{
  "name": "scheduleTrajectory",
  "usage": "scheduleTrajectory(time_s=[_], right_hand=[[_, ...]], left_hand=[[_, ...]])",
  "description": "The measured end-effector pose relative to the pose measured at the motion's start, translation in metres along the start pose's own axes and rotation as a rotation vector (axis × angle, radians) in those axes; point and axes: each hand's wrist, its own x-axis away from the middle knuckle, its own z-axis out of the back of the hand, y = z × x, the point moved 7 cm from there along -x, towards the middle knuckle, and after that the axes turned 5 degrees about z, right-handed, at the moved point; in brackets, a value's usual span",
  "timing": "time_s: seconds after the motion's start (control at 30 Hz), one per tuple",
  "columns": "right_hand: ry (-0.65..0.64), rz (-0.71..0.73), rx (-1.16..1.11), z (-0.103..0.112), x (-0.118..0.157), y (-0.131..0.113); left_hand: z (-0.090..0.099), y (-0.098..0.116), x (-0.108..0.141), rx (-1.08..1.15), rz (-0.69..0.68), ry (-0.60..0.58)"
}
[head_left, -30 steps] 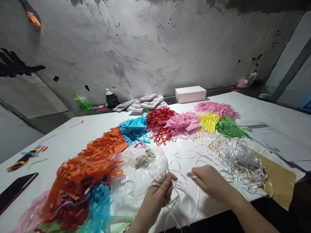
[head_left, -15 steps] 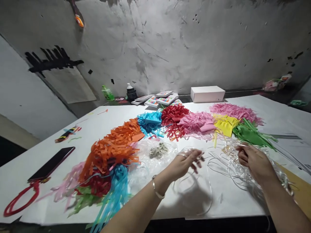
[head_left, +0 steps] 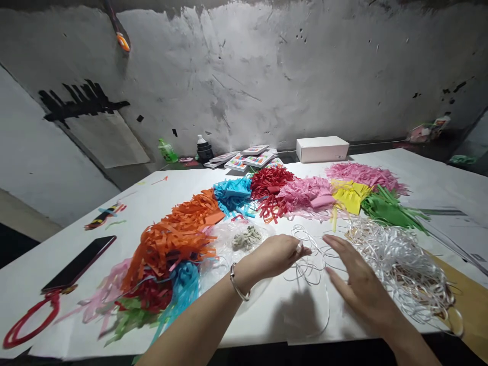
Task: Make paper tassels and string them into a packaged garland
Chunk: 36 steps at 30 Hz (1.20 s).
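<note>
I can't tell remotely whether my curled left hand (head_left: 280, 252) grips anything; my spread, seemingly empty right hand (head_left: 354, 277) leaves white cord (head_left: 310, 272) slack.

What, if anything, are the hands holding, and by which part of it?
The left hand is curled beside loops of white cord; whether it grips any cannot be told. The right hand is open, holding nothing visible.

My left forearm (head_left: 198, 325) and right forearm (head_left: 400, 330) are bare as far as they show. Behind my left hand (head_left: 280, 252) I wear a slim, silver-coloured bangle (head_left: 237, 287), smooth, shiny and rounded. One left finger carries a small pale glint (ring or cord, I cannot tell). My right hand (head_left: 353, 277) is ungloved.
</note>
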Motion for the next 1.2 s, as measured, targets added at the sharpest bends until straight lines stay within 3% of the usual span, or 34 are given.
scheduleTrajectory(time_s=[0.1, 0.17, 0.23, 0.4, 0.57, 0.73, 0.93, 1.1, 1.2], right_hand=[[-0.143, 0.052, -0.411, -0.027, -0.021, -0.042], [-0.250, -0.014, -0.605, -0.044, -0.029, -0.050], [-0.305, -0.078, -0.676, -0.055, -0.033, -0.044], [-0.240, -0.223, -0.726, -0.056, -0.027, -0.004], [-0.161, -0.295, -0.720, -0.051, -0.022, 0.015], [-0.021, -0.291, -0.688, -0.039, -0.028, 0.017], [0.107, -0.358, -0.787, -0.033, -0.026, 0.027], [0.003, -0.358, -0.771, -0.044, -0.025, 0.024], [-0.161, -0.333, -0.688, -0.065, -0.024, 0.012]], left_hand=[[0.000, 0.015, 0.020, 0.148, -0.043, -0.114], [0.006, 0.013, 0.034, 0.364, -0.015, -0.167], [0.020, -0.004, 0.048, 0.610, 0.086, -0.097], [0.048, -0.064, 0.084, 0.865, 0.269, 0.234], [0.041, -0.095, 0.104, 0.994, 0.354, 0.379], [0.033, -0.107, 0.113, 1.019, 0.393, 0.434], [0.038, -0.116, 0.124, 1.003, 0.406, 0.538], [0.041, -0.114, 0.127, 1.070, 0.368, 0.596], [0.040, -0.108, 0.126, 1.122, 0.331, 0.621]])
